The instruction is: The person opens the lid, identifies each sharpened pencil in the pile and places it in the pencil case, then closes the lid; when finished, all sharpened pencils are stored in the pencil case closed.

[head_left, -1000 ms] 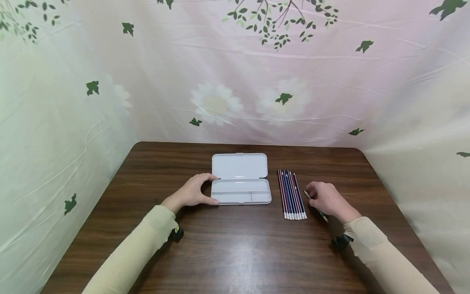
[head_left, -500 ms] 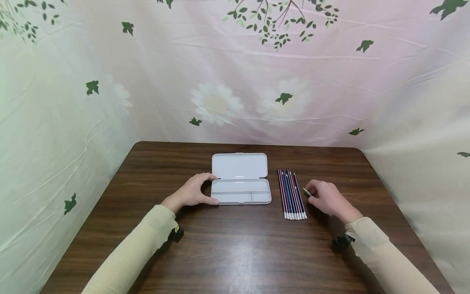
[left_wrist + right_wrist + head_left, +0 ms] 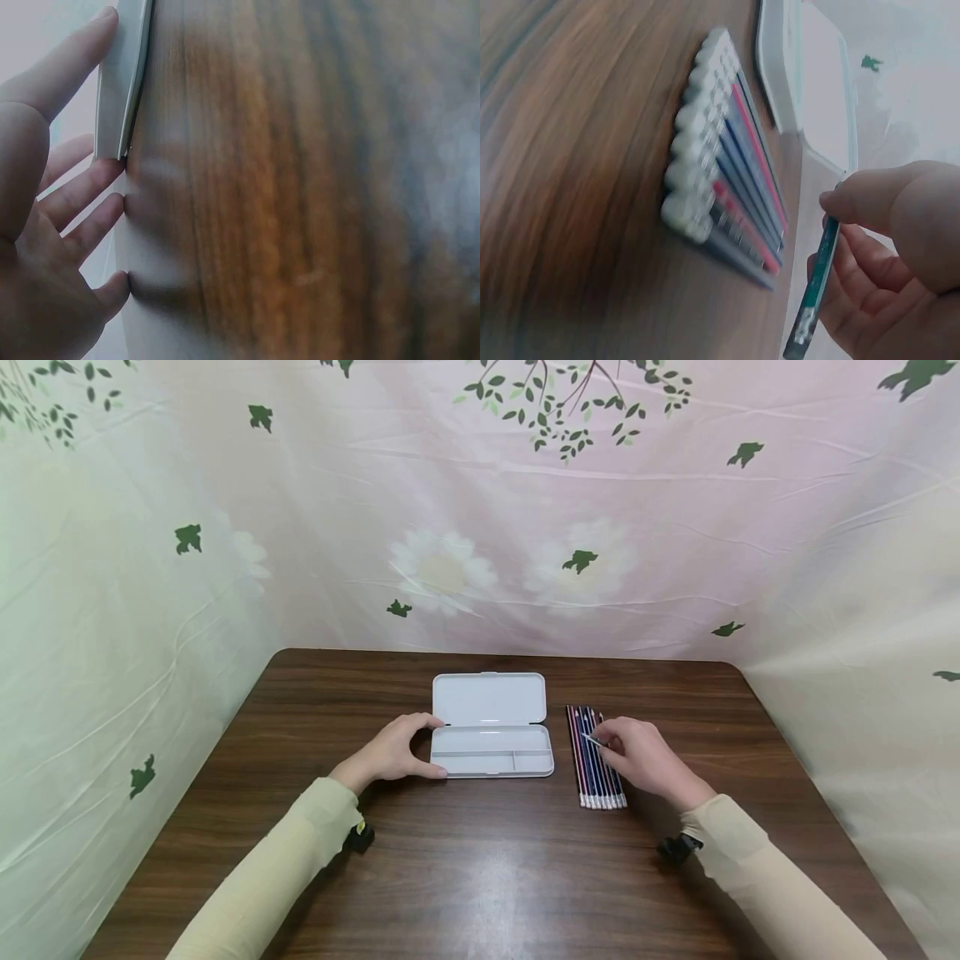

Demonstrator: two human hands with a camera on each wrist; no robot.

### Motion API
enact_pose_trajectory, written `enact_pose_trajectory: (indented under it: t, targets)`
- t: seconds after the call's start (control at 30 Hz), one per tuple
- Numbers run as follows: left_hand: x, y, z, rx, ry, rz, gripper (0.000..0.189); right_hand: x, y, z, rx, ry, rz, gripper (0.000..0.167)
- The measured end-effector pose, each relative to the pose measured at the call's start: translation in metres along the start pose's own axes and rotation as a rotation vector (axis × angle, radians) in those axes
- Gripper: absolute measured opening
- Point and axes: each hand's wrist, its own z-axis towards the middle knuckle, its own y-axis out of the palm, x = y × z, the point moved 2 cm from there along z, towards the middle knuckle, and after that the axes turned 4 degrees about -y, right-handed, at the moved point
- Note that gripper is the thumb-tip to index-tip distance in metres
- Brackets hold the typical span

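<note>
A white pencil case [image 3: 471,739] lies with its lid laid back, its divided tray facing up. My left hand [image 3: 390,750] holds its left end, thumb at the front corner and index finger at the back one. In the left wrist view the thumb rests along the case's wall. My right hand [image 3: 645,756] pinches a dark green pencil [image 3: 819,277] between thumb and fingertips, above a row of pencils [image 3: 587,768]. Those lie side by side, white erasers toward the front, with dark blue, black and red-pink barrels. Part of the row is hidden by the right hand.
The brown wooden table [image 3: 465,868] has rounded back corners. Behind it and at both sides hangs a pale cloth [image 3: 322,543] with flowers and green birds. The row of pencils lies just right of the case.
My right hand has picked the green pencil off the table and carried it left, over the row of pencils. The left hand and the case have stayed in place.
</note>
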Motion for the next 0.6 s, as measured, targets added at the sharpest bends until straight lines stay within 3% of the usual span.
enact_pose_trajectory:
  t: [0.2,0.4,0.6]
  targets:
    - [0.000,0.000,0.000,-0.003,0.001,0.001,0.086,-0.019,0.011,0.019,0.005,-0.085,0.046,0.019]
    - [0.002,0.000,0.000,-0.004,-0.002,-0.001,0.086,-0.049,0.027,0.043,0.015,-0.221,0.066,0.021]
    - [0.002,0.001,0.001,-0.008,0.001,-0.007,0.086,-0.084,0.051,0.065,-0.076,-0.298,0.095,0.019]
